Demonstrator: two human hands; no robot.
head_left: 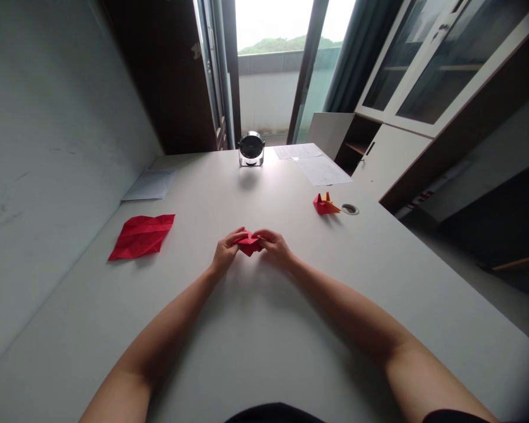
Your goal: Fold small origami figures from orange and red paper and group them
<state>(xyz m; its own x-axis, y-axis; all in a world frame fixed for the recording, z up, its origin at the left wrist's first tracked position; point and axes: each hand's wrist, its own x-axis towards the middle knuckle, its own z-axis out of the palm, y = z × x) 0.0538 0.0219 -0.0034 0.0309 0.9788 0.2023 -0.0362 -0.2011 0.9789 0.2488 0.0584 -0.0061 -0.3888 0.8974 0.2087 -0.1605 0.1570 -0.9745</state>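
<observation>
- Dark cloth [277, 413] shows nearest, behind both hands, with my bare forearms [344, 302] slanting inward over the bench [264, 329].
- Left of my left hand [226, 249], well apart from it, lies a creased red sheet [143, 237].
- That hand pinches the left side of the folded red paper [249, 243].
- Directly between my hands sits this paper, neither hand nearer; its long axis seems crosswise, though fingers cover the ends.
- My right hand [277, 248] holds its right side.
- Beyond and right of that hand rests a red-and-orange folded piece [324, 204].
</observation>
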